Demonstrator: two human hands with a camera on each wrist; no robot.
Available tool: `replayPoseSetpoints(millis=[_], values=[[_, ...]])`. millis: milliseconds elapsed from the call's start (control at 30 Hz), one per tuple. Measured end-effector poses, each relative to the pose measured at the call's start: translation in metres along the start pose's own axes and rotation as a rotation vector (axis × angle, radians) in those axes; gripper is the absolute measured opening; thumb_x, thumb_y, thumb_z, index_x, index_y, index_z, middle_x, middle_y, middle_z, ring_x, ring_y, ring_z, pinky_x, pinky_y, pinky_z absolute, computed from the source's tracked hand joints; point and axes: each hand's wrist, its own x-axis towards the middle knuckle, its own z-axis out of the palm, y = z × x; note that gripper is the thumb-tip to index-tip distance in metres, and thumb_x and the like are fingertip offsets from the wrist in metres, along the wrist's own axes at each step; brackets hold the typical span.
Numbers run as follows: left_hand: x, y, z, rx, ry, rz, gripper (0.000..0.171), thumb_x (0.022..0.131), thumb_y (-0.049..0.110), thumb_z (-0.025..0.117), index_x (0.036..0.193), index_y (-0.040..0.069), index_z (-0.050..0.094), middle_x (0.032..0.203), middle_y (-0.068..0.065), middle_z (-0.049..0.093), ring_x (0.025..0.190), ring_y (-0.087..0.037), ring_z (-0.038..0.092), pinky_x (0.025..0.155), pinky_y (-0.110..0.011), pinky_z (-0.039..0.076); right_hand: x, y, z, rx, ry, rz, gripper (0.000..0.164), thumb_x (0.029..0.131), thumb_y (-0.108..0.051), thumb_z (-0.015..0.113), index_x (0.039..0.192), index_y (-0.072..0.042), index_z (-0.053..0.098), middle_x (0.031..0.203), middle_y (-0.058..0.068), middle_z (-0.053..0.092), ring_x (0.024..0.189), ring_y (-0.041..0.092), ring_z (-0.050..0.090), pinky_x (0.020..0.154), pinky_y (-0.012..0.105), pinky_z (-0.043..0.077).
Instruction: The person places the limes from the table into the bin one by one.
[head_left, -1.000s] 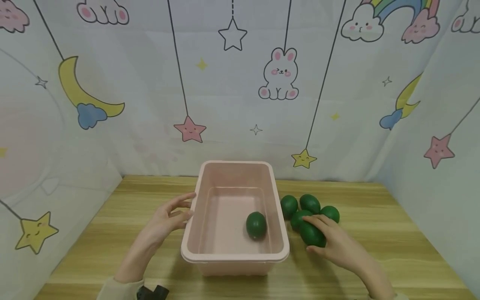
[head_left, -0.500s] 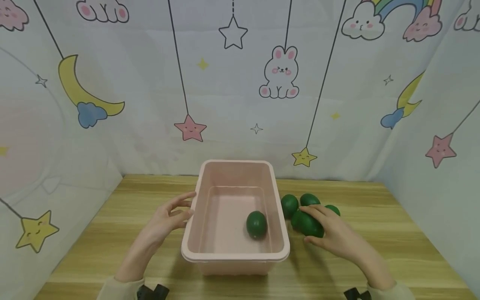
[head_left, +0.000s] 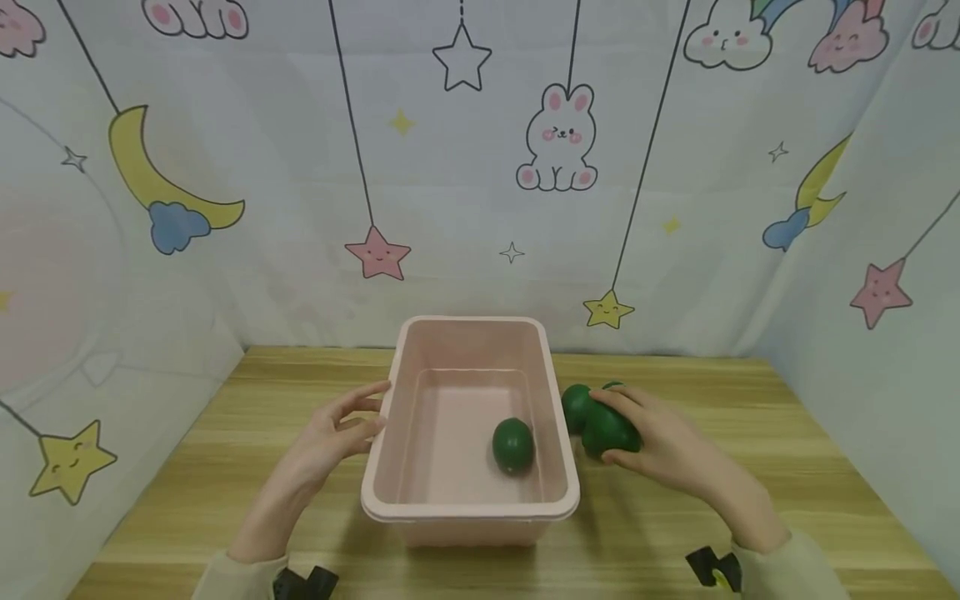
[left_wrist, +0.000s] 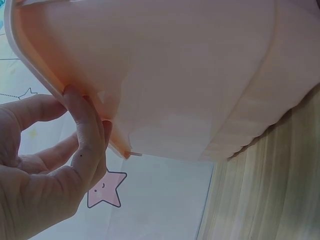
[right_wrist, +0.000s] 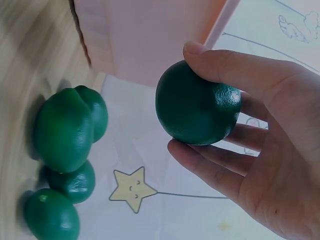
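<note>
My right hand grips a dark green lime between thumb and fingers, raised off the table. Beside the bin's right wall lie several more limes, among them a large one; in the head view the held lime and hand cover most of them. A single lime rests inside the pink plastic bin, toward its right side. On the bin's left, my left hand holds the rim, thumb and fingers bent at the lip, as the left wrist view shows.
The bin stands upright on a wood-grain table. A white curtain printed with stars, moons and rabbits hangs behind the table and along both sides. Black straps show at the sleeves.
My right hand has lifted the lime from the front of the group and moved it away from me and slightly left, over the others. The left hand stays at the bin's rim.
</note>
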Motion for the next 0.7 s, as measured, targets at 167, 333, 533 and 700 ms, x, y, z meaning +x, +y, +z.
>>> replayPoseSetpoints(millis=[167,333,533,700], values=[[0.000,0.001,0.000,-0.005,-0.004,-0.001,0.057,0.095,0.018,0.059,0.146,0.007,0.037,0.133,-0.025,0.043,0.098,-0.008,0.064,0.082,-0.028,0.056,0.008,-0.004,-0.006,-0.006,-0.017,-0.013,0.072,0.073,-0.027,0.084,0.136,-0.012,0.052,0.126,0.015,0.059,0.109,0.032,0.060,0.086,0.048,0.054],[-0.001,0.001,-0.001,-0.004,-0.001,-0.002,0.057,0.095,0.019,0.059,0.147,0.007,0.036,0.134,-0.026,0.043,0.097,-0.005,0.064,0.082,-0.027,0.056,0.016,-0.010,-0.012,-0.007,-0.034,-0.020,0.071,0.074,-0.026,0.083,0.136,-0.013,0.052,0.125,0.014,0.059,0.107,0.030,0.061,0.084,0.047,0.054],[0.000,0.001,-0.001,-0.007,-0.001,-0.001,0.058,0.095,0.018,0.059,0.147,0.007,0.036,0.134,-0.026,0.043,0.096,-0.005,0.064,0.082,-0.026,0.056,0.026,-0.016,-0.017,-0.027,-0.029,-0.045,0.069,0.075,-0.026,0.082,0.135,-0.012,0.052,0.127,0.013,0.059,0.110,0.030,0.060,0.086,0.046,0.054],[0.001,0.000,-0.001,-0.004,0.002,-0.001,0.057,0.095,0.019,0.059,0.147,0.007,0.037,0.133,-0.026,0.044,0.096,-0.005,0.064,0.082,-0.027,0.056,0.032,-0.019,-0.022,-0.040,-0.040,-0.043,0.069,0.076,-0.028,0.082,0.135,-0.011,0.052,0.130,0.012,0.057,0.112,0.029,0.059,0.088,0.047,0.053]])
